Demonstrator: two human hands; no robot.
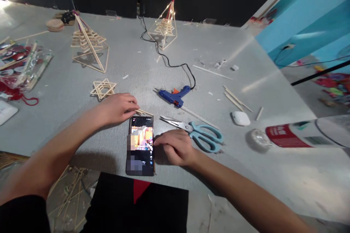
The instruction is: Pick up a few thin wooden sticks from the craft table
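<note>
A lit smartphone (140, 160) lies flat on the grey table, its screen showing a picture, partly blurred out. My left hand (120, 108) rests above its top left corner, fingers curled over thin wooden sticks (144, 112) whose ends poke out past the fingertips. At the phone's right edge is my right hand (175, 146), index finger stretched to the edge and the other fingers bent, holding nothing. Scissors with light blue handles (207, 136) lie just beyond the right hand. Behind the left hand sits a six-pointed star of sticks (104, 89).
A blue glue gun (175, 96) with a black cord (175, 66) lies mid-table. Two stick-built pyramids (89, 45) stand farther back, one strung with lights. A bottle with a red label (287, 135), a white case (240, 118) and loose sticks (236, 100) are at right; packaged materials (24, 62) at left.
</note>
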